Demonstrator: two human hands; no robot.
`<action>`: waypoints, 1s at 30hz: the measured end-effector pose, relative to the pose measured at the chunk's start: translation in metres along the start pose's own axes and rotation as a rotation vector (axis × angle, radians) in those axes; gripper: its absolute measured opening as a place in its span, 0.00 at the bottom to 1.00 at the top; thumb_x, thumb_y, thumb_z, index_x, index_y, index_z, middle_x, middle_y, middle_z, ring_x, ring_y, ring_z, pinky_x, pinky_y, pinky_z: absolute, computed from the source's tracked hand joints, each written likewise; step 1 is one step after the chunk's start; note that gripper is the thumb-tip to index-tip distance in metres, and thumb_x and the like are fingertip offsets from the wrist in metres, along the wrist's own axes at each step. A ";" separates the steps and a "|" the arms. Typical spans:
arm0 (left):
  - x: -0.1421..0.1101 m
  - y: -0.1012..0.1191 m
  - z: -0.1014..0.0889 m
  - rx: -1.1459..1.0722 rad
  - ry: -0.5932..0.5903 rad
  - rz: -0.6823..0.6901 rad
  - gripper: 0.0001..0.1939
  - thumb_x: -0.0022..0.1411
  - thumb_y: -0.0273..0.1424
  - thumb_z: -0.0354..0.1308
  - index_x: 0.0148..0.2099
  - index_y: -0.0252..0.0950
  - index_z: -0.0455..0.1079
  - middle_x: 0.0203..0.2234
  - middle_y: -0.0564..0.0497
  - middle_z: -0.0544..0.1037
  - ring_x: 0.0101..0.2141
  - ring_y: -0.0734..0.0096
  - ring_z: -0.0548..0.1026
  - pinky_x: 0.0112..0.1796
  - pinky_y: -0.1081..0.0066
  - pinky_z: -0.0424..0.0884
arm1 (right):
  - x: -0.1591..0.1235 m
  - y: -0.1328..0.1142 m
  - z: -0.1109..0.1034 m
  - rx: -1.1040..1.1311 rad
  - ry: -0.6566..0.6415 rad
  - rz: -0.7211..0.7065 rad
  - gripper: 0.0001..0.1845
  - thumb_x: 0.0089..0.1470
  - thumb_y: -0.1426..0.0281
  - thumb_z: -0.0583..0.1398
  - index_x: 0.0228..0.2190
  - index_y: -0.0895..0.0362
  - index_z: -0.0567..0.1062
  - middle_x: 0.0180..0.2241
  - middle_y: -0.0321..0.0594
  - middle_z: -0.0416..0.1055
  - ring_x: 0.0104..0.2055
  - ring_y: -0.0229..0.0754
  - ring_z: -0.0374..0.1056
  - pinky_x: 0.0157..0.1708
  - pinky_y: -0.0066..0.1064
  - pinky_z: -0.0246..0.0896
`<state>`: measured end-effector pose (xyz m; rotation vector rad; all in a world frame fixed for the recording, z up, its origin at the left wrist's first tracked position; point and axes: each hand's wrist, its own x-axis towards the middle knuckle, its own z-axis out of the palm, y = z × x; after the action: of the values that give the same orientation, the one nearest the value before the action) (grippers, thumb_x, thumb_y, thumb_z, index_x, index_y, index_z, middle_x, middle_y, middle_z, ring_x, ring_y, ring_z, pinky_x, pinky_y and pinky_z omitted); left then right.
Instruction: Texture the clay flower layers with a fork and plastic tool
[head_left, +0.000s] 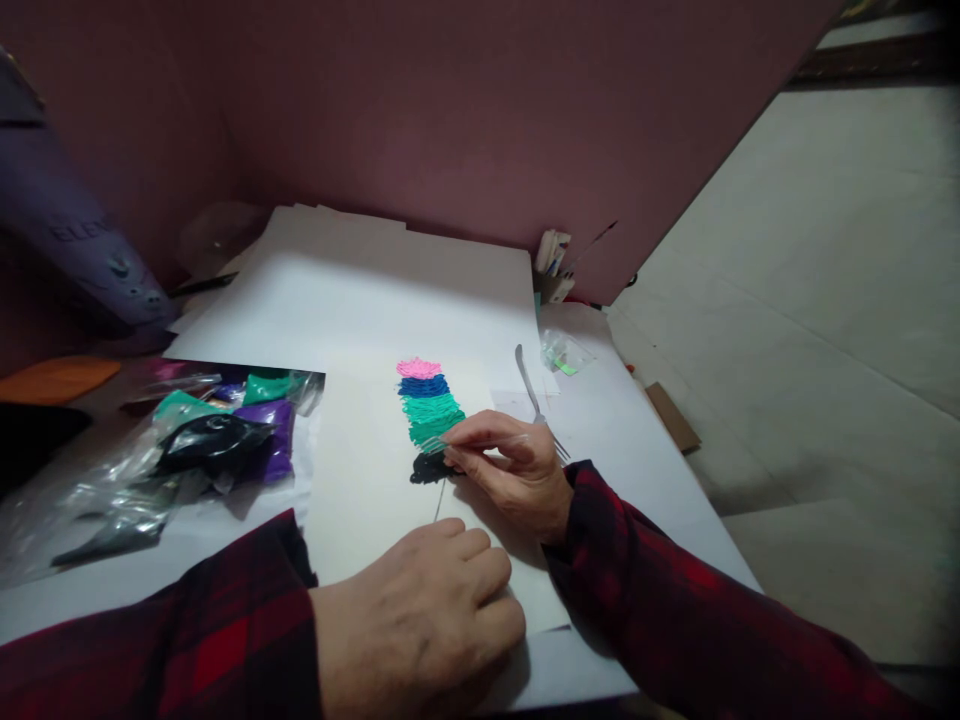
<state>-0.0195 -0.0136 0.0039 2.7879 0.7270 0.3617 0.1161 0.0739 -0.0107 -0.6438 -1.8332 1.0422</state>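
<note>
a white table (637, 450) carries a pale sheet (360, 480), and by that sheet's clock i see bagged packets (214, 440) at nine; the left hand (420, 600) at six, curled, fingertips hidden, so i can't tell whether it grips anything; the right hand (517, 475) at three, thumb and finger pinched; a coloured strip (433, 410) towards twelve, pink down to black; a metal fork (529, 380) towards two; in the pinch, a see-through fork (433, 445), tines by the strip's lower green

Looks like a home craft corner, can't confirm: white bench (637, 450) against plum wall (450, 110), paper sheets (375, 280), textured colour strip (433, 412) mid-frame, bagged coloured material (214, 440) at left, fork (528, 382) right of centre, tiled floor (795, 300) far right.
</note>
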 end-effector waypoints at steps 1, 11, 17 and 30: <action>0.000 0.000 0.000 -0.003 -0.004 0.000 0.05 0.63 0.28 0.47 0.36 0.35 0.63 0.31 0.50 0.67 0.29 0.66 0.61 0.28 0.62 0.60 | 0.000 0.001 0.000 0.001 -0.006 0.005 0.05 0.50 0.77 0.60 0.32 0.58 0.75 0.30 0.39 0.72 0.32 0.38 0.69 0.28 0.30 0.70; 0.001 0.001 -0.002 0.004 -0.009 -0.013 0.04 0.62 0.27 0.47 0.36 0.35 0.63 0.30 0.51 0.66 0.29 0.66 0.61 0.28 0.62 0.59 | 0.001 0.001 -0.001 -0.062 -0.036 -0.024 0.04 0.50 0.75 0.61 0.31 0.58 0.75 0.29 0.40 0.72 0.31 0.38 0.68 0.28 0.32 0.69; 0.000 0.000 -0.001 0.001 0.009 -0.004 0.05 0.63 0.28 0.47 0.35 0.35 0.63 0.30 0.50 0.66 0.29 0.66 0.61 0.28 0.62 0.59 | 0.001 0.001 -0.001 -0.077 -0.053 -0.044 0.03 0.51 0.75 0.60 0.31 0.58 0.74 0.30 0.40 0.71 0.32 0.38 0.68 0.28 0.31 0.69; 0.000 -0.001 0.000 0.000 -0.006 -0.004 0.05 0.63 0.28 0.47 0.35 0.36 0.63 0.30 0.51 0.67 0.29 0.66 0.61 0.28 0.62 0.58 | -0.001 -0.005 -0.002 -0.094 -0.094 -0.045 0.05 0.51 0.78 0.58 0.30 0.57 0.72 0.31 0.39 0.68 0.33 0.37 0.66 0.28 0.29 0.67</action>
<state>-0.0197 -0.0130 0.0041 2.7859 0.7317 0.3528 0.1180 0.0714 -0.0068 -0.6148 -1.9798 0.9753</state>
